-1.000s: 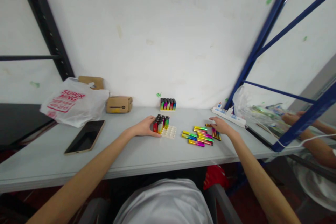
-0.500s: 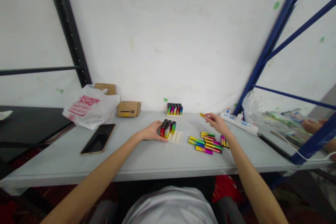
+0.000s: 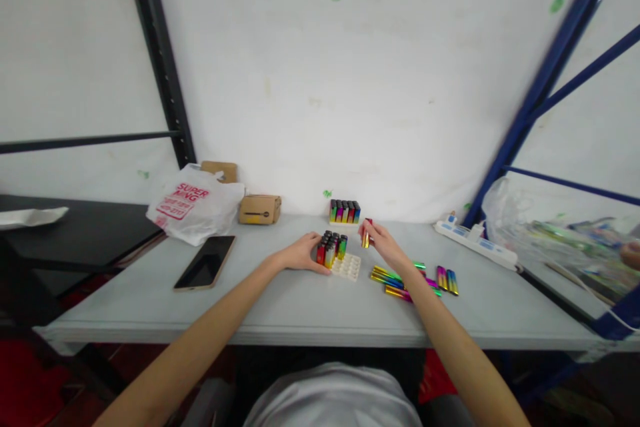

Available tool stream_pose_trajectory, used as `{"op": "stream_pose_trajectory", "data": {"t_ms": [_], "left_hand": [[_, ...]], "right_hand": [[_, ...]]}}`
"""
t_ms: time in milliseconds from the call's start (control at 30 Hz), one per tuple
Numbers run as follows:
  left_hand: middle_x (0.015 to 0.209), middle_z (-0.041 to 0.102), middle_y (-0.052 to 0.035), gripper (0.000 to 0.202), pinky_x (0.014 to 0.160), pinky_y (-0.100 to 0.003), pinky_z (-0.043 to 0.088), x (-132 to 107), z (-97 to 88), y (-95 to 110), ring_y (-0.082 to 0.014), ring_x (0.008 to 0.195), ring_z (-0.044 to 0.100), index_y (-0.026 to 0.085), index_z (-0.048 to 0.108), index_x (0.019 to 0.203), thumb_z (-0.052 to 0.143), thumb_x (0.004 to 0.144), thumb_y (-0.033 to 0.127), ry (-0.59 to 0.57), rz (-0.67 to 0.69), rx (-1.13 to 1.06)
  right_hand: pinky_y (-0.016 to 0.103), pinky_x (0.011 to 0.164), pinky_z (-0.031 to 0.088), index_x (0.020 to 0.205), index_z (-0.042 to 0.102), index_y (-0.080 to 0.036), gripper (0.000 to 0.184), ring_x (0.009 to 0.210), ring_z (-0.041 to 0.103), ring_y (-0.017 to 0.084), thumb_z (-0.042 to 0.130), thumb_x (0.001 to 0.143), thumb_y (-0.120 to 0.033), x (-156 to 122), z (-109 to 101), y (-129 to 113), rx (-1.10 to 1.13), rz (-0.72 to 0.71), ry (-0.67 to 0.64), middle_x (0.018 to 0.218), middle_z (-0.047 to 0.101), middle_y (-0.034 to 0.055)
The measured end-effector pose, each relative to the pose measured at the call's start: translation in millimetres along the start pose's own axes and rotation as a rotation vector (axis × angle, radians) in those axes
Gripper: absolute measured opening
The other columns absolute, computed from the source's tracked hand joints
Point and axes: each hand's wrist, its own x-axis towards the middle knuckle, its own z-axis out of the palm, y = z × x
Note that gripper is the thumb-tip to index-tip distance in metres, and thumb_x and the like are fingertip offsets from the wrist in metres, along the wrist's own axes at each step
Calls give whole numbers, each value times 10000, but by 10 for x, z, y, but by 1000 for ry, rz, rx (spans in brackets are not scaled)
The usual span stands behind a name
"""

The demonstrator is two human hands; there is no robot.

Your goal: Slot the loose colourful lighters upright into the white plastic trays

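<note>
A lighter [image 3: 367, 237] is being pinched upright in the fingers of the right hand [image 3: 383, 242], just behind the tray [image 3: 349, 267] on the worktop [image 3: 280, 300]. The tray is being gripped at its filled end by the left hand [image 3: 303, 255]. Slotting appears to be the step in hand; next, the lighter is needing to be lined up over an empty socket and lowered straight.

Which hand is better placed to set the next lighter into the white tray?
Probably right. The right hand holds a lighter upright beside the empty slots of the white tray; the left hand rests against the standing lighters.
</note>
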Motion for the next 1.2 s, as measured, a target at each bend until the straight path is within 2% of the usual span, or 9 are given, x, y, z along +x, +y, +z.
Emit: {"op": "stream_pose_trajectory", "data": {"t_ms": [100,200,300,533,633,800,933,1100,1200], "left_hand": [[1247,570,-121,897,1066,-442,424,3,5,-15,-334,1168,540,184,604,1273,851,558,668,4,15,-9],[1243,567,-121,913,1075,-439,418,6,18,-32,-330,1170,536,179,599,1284,852,557,668,-1,18,-12],[1243,557,-123,900,1073,-436,423,14,47,-32,-328,1164,537,172,608,1272,846,563,674,35,24,1],[1231,546,-114,840,1088,-428,410,51,107,12,-312,1165,527,190,636,1226,851,566,664,127,61,39],[1230,551,-108,836,1082,-421,413,51,108,17,-304,1151,534,192,637,1226,848,570,666,128,57,28],[1198,564,-95,825,1058,-417,428,57,114,12,-307,1134,536,195,646,1202,842,565,680,129,59,22],[1163,567,-101,858,1039,-425,438,71,124,0,-315,1104,549,169,638,1195,830,557,709,120,39,32],[1102,578,-92,829,986,-427,465,76,128,-11,-308,1043,560,168,654,1131,829,539,722,132,30,40],[1096,586,-97,813,966,-416,474,75,123,-4,-309,1037,563,160,656,1120,820,555,721,124,39,48]], "right_hand": [[280,663,472,935,573,-200,507,660,571,142,534,865,-701,-44,40,32,135,39,-107,739,592,-7],[239,531,400,932,539,-218,489,505,429,104,548,855,-701,-53,90,44,179,73,-116,599,433,-78],[225,453,296,769,481,-221,530,461,315,92,551,815,-744,-35,145,81,48,89,-56,547,344,-89],[266,496,276,565,411,-221,611,485,368,118,439,839,-767,-37,198,118,-372,44,132,473,387,-39],[277,506,245,515,370,-226,581,486,347,118,439,846,-698,-62,202,98,-438,68,204,455,356,-34],[286,524,235,521,394,-225,485,510,365,132,403,849,-581,-86,194,84,-456,33,275,473,373,-23],[278,558,287,569,423,-221,510,551,417,144,397,891,-616,-119,184,58,-520,-9,226,520,423,-22],[285,676,406,869,539,-222,446,683,557,181,315,989,-588,-169,180,21,-545,-94,136,696,599,-2],[323,816,441,941,589,-212,421,853,595,211,342,1002,-547,-187,184,0,-611,-243,82,872,657,61]]}}
